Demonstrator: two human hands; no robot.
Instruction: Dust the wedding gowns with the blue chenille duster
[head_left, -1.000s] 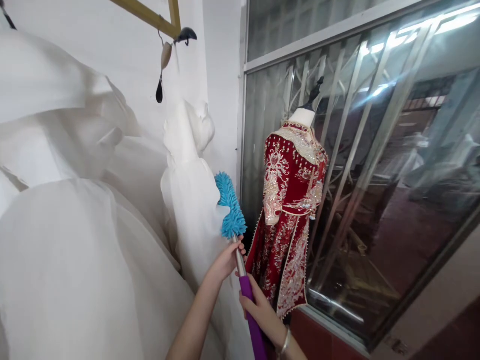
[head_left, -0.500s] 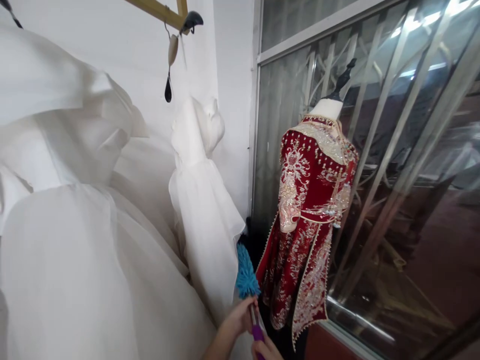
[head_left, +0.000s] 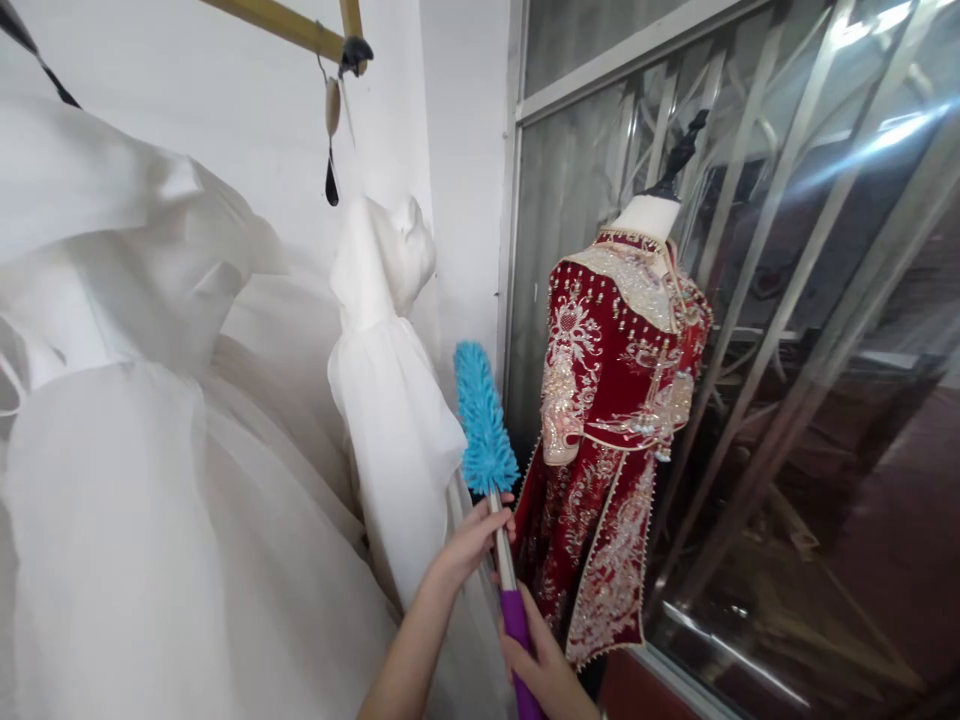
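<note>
Both hands hold a duster [head_left: 484, 420] with a fluffy blue head, a silver shaft and a purple grip. My left hand [head_left: 471, 540] wraps the silver shaft just under the head. Lower down, my right hand [head_left: 541, 668] grips the purple handle. The blue head stands upright between a white hanging dress [head_left: 390, 400] on its left and a red embroidered gown [head_left: 607, 430] on a mannequin to its right, close to the white dress's edge.
A large white gown [head_left: 135, 450] fills the left side. Dresses hang from a wooden rail [head_left: 277, 20] against a white wall. A glass window with metal bars [head_left: 787, 300] runs along the right, its sill behind the mannequin.
The duster dropped low half a second ago and has come back up, its head again beside the white dress. Both hands rose with it.
</note>
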